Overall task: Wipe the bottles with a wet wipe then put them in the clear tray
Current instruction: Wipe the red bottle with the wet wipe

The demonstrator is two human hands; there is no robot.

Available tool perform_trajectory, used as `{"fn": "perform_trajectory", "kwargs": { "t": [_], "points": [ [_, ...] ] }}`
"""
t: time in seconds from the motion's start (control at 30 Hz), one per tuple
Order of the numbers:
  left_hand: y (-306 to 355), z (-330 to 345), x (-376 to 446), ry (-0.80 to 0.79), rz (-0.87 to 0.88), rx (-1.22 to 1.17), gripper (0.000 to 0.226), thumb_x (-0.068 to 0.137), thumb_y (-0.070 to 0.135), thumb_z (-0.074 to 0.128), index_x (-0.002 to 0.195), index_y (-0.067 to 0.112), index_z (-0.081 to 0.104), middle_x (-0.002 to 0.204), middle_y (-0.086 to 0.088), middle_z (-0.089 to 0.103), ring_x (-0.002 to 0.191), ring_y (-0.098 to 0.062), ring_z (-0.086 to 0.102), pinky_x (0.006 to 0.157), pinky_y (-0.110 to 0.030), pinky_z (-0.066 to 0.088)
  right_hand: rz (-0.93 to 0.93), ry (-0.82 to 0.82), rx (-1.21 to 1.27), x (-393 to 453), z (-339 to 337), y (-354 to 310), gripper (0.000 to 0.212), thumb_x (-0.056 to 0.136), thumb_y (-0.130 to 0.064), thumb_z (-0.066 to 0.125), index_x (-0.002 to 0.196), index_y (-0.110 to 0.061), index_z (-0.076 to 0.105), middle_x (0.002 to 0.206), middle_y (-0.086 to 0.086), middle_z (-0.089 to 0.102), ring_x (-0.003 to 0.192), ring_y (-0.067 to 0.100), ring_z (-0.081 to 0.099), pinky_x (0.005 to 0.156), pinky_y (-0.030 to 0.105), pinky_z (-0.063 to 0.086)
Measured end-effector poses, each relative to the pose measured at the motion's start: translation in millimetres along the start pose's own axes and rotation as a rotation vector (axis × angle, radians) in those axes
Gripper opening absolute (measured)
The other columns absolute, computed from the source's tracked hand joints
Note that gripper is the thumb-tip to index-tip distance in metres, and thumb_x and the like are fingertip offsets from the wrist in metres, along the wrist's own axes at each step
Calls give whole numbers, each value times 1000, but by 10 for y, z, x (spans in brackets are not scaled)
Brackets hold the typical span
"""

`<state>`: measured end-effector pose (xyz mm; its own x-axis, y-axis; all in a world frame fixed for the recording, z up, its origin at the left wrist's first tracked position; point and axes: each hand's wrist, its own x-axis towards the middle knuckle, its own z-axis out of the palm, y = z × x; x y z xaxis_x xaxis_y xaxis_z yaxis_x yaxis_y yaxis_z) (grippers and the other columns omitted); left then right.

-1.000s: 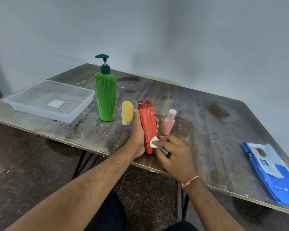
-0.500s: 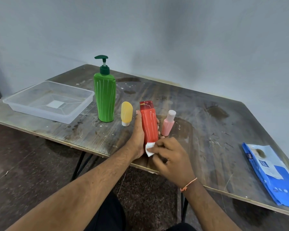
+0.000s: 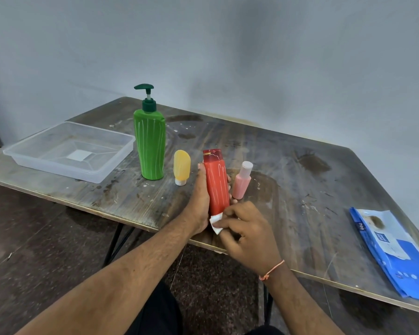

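Worn table (image 3: 288,189), left hand (image 3: 200,201) gripping red bottle (image 3: 216,182), right hand (image 3: 248,235) pinching wipe (image 3: 215,222) at base

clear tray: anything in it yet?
Empty. The clear plastic tray shows only its bare floor; all four bottles are outside it on the wooden table.

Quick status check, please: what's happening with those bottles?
Left hand grips red bottle. Right hand pinches wet wipe at its base. Clear tray holds no bottles. Nothing in the way.

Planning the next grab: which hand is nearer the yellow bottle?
Left. The left hand holds the red bottle just right of the yellow bottle; the right hand is nearer the table edge, farther away.
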<state>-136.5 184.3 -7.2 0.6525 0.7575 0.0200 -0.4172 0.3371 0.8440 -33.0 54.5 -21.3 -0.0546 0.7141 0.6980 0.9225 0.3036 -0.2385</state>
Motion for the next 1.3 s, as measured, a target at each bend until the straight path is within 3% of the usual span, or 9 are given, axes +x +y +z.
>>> {"fn": "perform_trajectory", "kwargs": {
  "t": [0.1,0.23,0.43,0.6,0.73,0.83,1.0,1.17,1.3],
  "points": [
    [-11,9,4,16,34,17,87,98,84,23,106,11,70,93,-8,70,80,-21,66,81,-39,56,53,95,9,2,21,36,17,89,-6,83,101,-19,86,106,-6,71,99,15,64,90,25,50],
    [-12,15,9,8,23,47,92,95,87,22,109,9,69,93,-10,69,83,-22,66,83,-38,55,58,129,22,18,31,46,35,91,1,80,120,-19,83,116,-3,71,102,18,65,91,29,53],
    [46,68,-41,6,7,-15,92,97,84,17,101,9,70,85,-9,67,70,-22,64,73,-36,56,19,75,60,-9,44,43,19,91,-10,79,104,-21,87,106,-9,71,97,15,66,82,37,56],
    [38,68,-40,5,10,-15,92,98,84,16,94,13,75,87,-9,69,75,-20,65,77,-35,55,132,157,111,25,53,73,32,95,-4,71,120,-19,83,116,-7,69,106,11,69,88,31,58],
    [38,56,-38,-16,4,-26,92,97,85,18,96,12,75,88,-10,69,73,-21,64,75,-36,55,123,89,160,20,34,44,25,89,-4,79,105,-21,87,111,-10,71,107,10,69,89,34,59],
    [28,44,-29,-26,11,-13,94,97,85,18,98,10,74,88,-11,68,73,-22,63,75,-37,54,194,147,169,28,37,27,21,87,-4,79,96,-21,87,105,-12,71,102,6,70,87,30,59],
    [35,62,-39,-31,7,-7,92,99,81,15,99,10,73,88,-9,68,77,-19,66,76,-33,59,243,193,214,68,31,50,38,92,8,74,117,-18,84,116,-8,71,106,8,71,89,26,60],
    [28,38,-16,-44,12,-4,95,98,84,16,101,8,73,88,-12,67,75,-22,64,76,-36,57,276,181,246,58,30,26,23,88,0,76,97,-18,87,105,-12,72,99,7,73,85,23,59],
    [15,43,-15,-57,22,-3,93,99,83,16,100,10,73,89,-12,67,79,-23,65,80,-38,57,311,191,212,88,2,40,33,91,6,75,110,-19,84,112,-13,72,102,4,70,87,15,54]
  ]
}}
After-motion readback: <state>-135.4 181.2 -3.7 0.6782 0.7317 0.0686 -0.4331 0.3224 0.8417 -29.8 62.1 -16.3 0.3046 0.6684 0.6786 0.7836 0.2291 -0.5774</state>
